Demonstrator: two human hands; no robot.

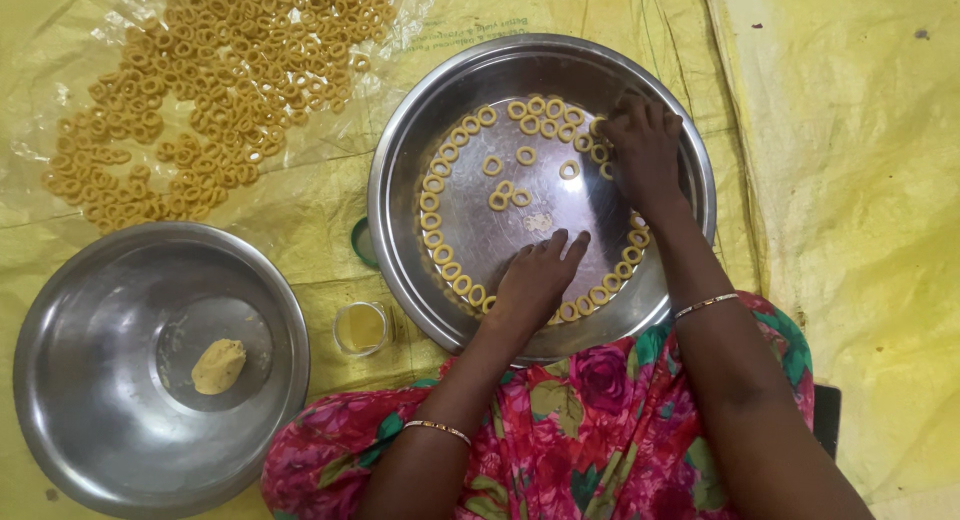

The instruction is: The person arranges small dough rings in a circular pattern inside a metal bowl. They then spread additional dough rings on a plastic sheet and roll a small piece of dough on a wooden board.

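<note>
Soft dough rings (440, 245) sit along the plate's (400, 160) edge. The right hand (645, 155) pinches a ring at the top; the left hand (535, 280) lies flat, holding nothing. A push could squash nearby rings.

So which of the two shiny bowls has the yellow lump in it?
The smaller steel bowl at the lower left: it holds one dough lump. The big plate under both hands holds dough rings instead.
</note>
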